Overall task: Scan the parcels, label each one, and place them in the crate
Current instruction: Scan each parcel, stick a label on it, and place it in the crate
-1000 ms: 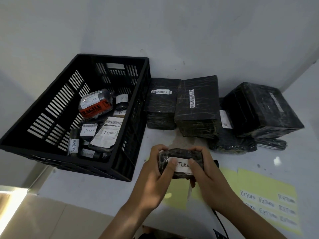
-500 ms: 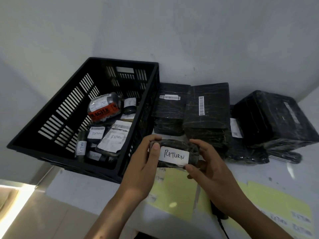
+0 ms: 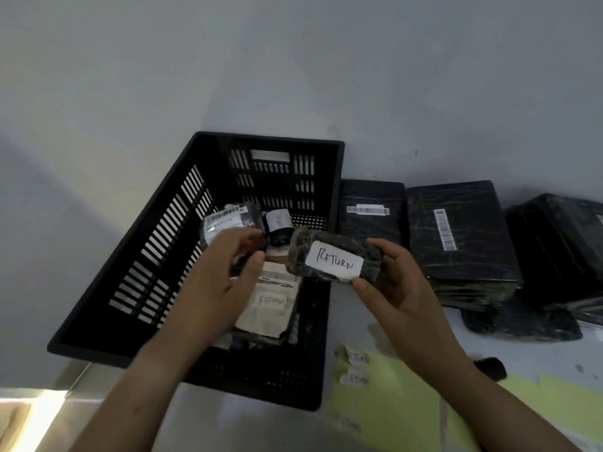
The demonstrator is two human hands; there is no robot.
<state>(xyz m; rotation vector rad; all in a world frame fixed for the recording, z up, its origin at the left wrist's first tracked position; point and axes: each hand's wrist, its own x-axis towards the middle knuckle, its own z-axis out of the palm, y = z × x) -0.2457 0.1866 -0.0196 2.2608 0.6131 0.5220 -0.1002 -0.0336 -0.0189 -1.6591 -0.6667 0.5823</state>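
Pinching parcel (image 3: 334, 260) (marked RETURN) in right hand (image 3: 399, 288), over crate (image 3: 270, 137) rim, left hand (image 3: 215, 282) relaxed, empty

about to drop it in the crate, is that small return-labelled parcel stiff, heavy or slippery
Probably light: the right hand alone holds the small parcel by one end. Likely fairly stiff, since its free end does not sag. Its crinkled plastic wrap may be slippery.

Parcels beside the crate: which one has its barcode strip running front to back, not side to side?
The middle parcel; the parcel next to the crate has its strip side to side.
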